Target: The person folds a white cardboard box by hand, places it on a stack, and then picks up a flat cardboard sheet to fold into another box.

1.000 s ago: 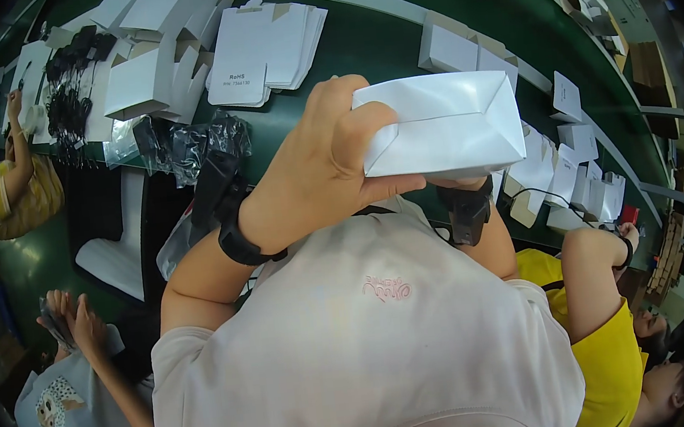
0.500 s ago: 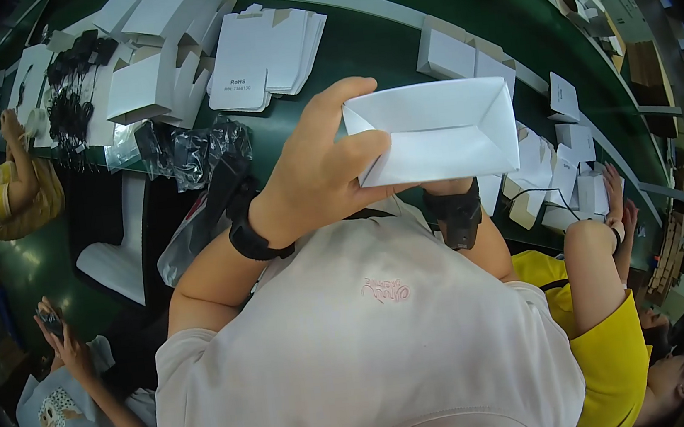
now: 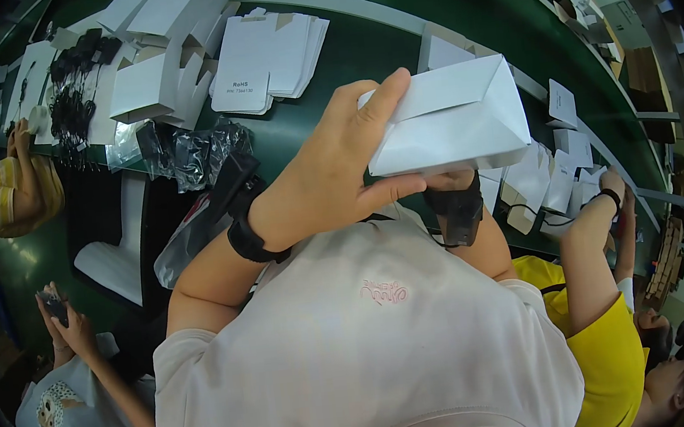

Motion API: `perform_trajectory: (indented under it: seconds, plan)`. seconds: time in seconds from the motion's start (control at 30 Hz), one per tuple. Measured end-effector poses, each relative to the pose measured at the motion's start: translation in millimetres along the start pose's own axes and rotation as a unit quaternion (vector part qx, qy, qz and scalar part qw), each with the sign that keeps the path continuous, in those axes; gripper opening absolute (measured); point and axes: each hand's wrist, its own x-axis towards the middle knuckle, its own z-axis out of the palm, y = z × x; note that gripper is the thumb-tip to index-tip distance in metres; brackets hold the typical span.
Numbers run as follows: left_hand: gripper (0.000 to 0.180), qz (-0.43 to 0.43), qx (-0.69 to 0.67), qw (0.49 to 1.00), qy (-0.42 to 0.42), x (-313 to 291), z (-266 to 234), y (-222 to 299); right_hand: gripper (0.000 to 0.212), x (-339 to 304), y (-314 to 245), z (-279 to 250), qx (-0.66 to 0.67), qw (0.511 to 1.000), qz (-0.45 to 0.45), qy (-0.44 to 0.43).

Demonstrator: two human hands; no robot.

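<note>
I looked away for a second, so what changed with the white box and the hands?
The white box was turned in the left hand, so its folded flap end now faces up. The right hand stayed underneath, mostly hidden. The stack of flat cards on the green table did not move.

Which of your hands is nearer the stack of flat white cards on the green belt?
Left. The left hand grips the white box just below the flat white cards; the right hand is beneath the box, farther away.

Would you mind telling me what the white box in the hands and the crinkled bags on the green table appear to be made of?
White box: likely matte paperboard, given its crisp folded flaps and dull surface. Crinkled bags: apparently thin clear plastic film, wrinkled and catching glossy highlights. Left hand has the box in its grip.
</note>
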Motion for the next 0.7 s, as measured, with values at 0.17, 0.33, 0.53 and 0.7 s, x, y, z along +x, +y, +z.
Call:
perform_trajectory:
  seconds: [0.17, 0.33, 0.53, 0.7]
  plan:
    - [0.085, 0.034, 0.059, 0.997, 0.033, 3.2, -8.8, 0.1, 0.063, 2.8, 3.0, 0.1, 0.038, 0.999, -0.012, 0.001]
    - [0.079, -0.032, 0.019, 0.998, -0.04, 11.6, -21.3, 17.6, 0.062, 3.9, 4.0, -0.4, 0.08, 0.997, -0.015, 0.013]
    - [0.073, 0.005, 0.063, 0.997, -0.034, 4.0, -2.4, 5.6, 0.06, 6.2, 4.8, 0.6, 0.131, 0.991, -0.02, 0.024]
    - [0.071, -0.061, -0.016, 0.996, -0.063, 4.0, -4.2, 1.5, 0.058, 6.6, 1.0, 6.3, 0.12, 0.991, -0.009, 0.054]
